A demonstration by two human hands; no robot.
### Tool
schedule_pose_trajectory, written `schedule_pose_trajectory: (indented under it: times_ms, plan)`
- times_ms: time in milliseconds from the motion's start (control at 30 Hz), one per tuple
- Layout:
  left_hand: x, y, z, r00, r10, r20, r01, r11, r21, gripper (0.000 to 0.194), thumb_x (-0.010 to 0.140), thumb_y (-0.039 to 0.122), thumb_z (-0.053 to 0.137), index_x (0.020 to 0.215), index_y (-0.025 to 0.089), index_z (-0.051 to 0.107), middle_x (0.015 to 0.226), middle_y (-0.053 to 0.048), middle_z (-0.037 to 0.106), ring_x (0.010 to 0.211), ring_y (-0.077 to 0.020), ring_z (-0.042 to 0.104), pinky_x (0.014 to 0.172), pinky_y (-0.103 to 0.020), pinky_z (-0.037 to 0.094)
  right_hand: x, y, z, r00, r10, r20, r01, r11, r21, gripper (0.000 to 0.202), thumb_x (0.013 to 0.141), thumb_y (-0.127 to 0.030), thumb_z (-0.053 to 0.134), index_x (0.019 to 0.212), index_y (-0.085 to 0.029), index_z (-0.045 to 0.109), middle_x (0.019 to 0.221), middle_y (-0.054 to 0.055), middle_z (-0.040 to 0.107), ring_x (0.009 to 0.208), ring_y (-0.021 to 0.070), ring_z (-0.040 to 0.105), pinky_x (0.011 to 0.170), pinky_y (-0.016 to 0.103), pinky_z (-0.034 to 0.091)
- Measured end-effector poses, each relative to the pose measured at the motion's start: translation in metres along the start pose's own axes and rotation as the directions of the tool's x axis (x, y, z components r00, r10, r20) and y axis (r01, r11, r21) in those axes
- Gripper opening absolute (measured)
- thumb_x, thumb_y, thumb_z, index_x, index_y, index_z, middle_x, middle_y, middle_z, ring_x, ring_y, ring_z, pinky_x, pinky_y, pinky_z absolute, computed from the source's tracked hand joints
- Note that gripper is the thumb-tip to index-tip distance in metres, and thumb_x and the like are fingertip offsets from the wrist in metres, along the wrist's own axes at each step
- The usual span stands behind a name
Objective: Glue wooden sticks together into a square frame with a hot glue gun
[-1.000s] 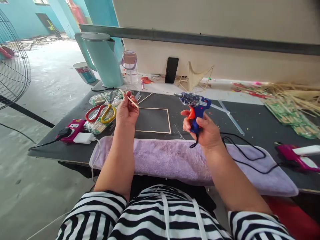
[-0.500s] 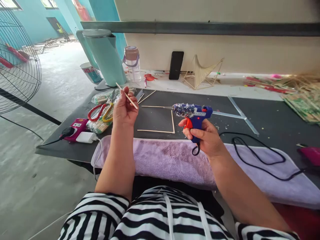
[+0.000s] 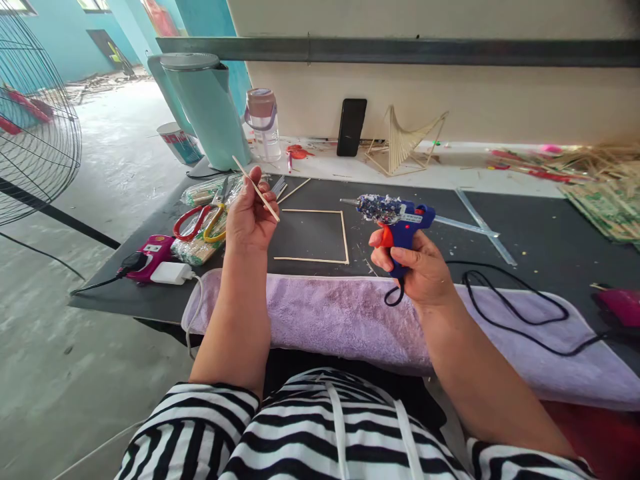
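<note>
A thin wooden stick slants across the fingers of my left hand, which is closed on it above the dark mat. My right hand grips a blue glue gun, its fingers around the handle by the red trigger and its nozzle pointing left. Between my hands, three sticks lie on the mat as a three-sided frame, open on the left. The nozzle is just right of the frame's upper right corner; whether it touches anything is not visible.
Red-and-yellow scissors lie on wrapped stick packs beside a pink power strip. Behind stand a kettle, a bottle, a phone and a stick model. A purple towel lines the front edge; a black cord crosses it.
The glue gun in my right hand has moved right, away from the frame's upper stick and corner. My left hand still holds its stick, shifted very slightly.
</note>
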State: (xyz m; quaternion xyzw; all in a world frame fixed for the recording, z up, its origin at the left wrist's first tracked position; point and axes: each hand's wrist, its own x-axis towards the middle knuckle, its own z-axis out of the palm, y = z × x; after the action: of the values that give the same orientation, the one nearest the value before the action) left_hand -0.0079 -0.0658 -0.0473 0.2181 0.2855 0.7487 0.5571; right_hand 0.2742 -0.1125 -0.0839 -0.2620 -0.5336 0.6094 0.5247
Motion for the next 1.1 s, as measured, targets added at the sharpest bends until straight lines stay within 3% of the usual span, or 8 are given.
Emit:
schedule_pose_trajectory:
  times_ms: [267,400,500,600,800,900,1100]
  plan:
    - [-0.004,-0.003,0.003,0.999,-0.035,-0.003,0.035,0.997,0.063,0.027,0.099,0.034,0.056,0.121,0.026,0.069,0.07,0.0,0.064,0.056,-0.007,0.058,0.052,-0.015,0.049,0.002,-0.003,0.001,0.998,0.011,-0.056,-0.012,1.0,-0.013,0.026,0.071,-0.029,0.072,0.097,-0.026,0.067,0.093,0.002,0.071,0.054,0.0115,0.049,0.052,0.032,0.041]
    - [-0.005,-0.003,0.002,0.997,-0.07,-0.022,0.074,0.954,0.292,0.025,0.091,0.029,0.067,0.113,0.02,0.073,0.062,0.001,0.062,0.05,-0.0077,0.057,0.047,-0.017,0.046,0.005,-0.002,0.0,0.998,-0.01,-0.056,0.009,1.0,-0.007,0.025,0.072,-0.026,0.07,0.097,-0.026,0.067,0.093,0.001,0.07,0.054,0.0108,0.049,0.056,0.032,0.042]
    - [-0.005,0.002,-0.003,0.992,-0.125,-0.008,0.106,0.811,0.576,0.014,0.082,0.02,0.073,0.095,0.014,0.074,0.055,0.002,0.059,0.043,-0.0075,0.054,0.042,-0.016,0.041,0.008,0.0,-0.001,0.998,0.008,-0.064,-0.008,1.0,-0.012,0.026,0.072,-0.026,0.07,0.098,-0.025,0.067,0.093,0.001,0.07,0.055,0.0111,0.049,0.057,0.033,0.041]
    - [-0.001,0.003,-0.012,0.989,-0.142,-0.047,0.124,0.594,0.795,0.004,0.078,0.011,0.073,0.077,0.013,0.07,0.05,0.002,0.058,0.039,-0.0087,0.053,0.04,-0.016,0.038,0.009,0.001,0.001,0.997,0.033,-0.064,-0.034,0.999,-0.015,0.025,0.072,-0.027,0.07,0.096,-0.025,0.067,0.093,0.002,0.071,0.055,0.0114,0.049,0.057,0.033,0.042]
    - [0.026,-0.014,-0.033,0.972,-0.116,-0.205,0.224,0.188,0.956,0.024,0.076,0.006,0.069,0.06,0.018,0.056,0.04,0.001,0.054,0.037,-0.0145,0.054,0.041,-0.022,0.04,0.008,0.0,0.005,0.996,0.048,-0.072,-0.049,0.999,-0.01,0.021,0.072,-0.025,0.07,0.093,-0.025,0.066,0.091,0.001,0.071,0.055,0.0113,0.05,0.056,0.033,0.043]
    - [0.04,-0.022,-0.041,0.966,-0.102,-0.237,0.245,0.082,0.966,0.029,0.073,0.007,0.07,0.054,0.019,0.052,0.039,0.0,0.052,0.037,-0.0164,0.054,0.043,-0.024,0.042,0.007,-0.001,0.004,0.996,0.048,-0.079,-0.048,0.999,0.001,0.021,0.072,-0.024,0.071,0.093,-0.025,0.066,0.091,0.001,0.071,0.056,0.0112,0.051,0.057,0.032,0.043]
    - [0.052,-0.024,-0.052,0.956,-0.107,-0.273,0.273,-0.011,0.962,0.029,0.069,0.01,0.07,0.049,0.02,0.052,0.039,-0.003,0.051,0.044,-0.0212,0.059,0.048,-0.031,0.049,0.007,0.0,0.002,0.997,0.037,-0.073,-0.039,0.999,-0.028,0.021,0.074,-0.026,0.07,0.093,-0.026,0.065,0.094,0.001,0.07,0.057,0.0118,0.05,0.057,0.033,0.043]
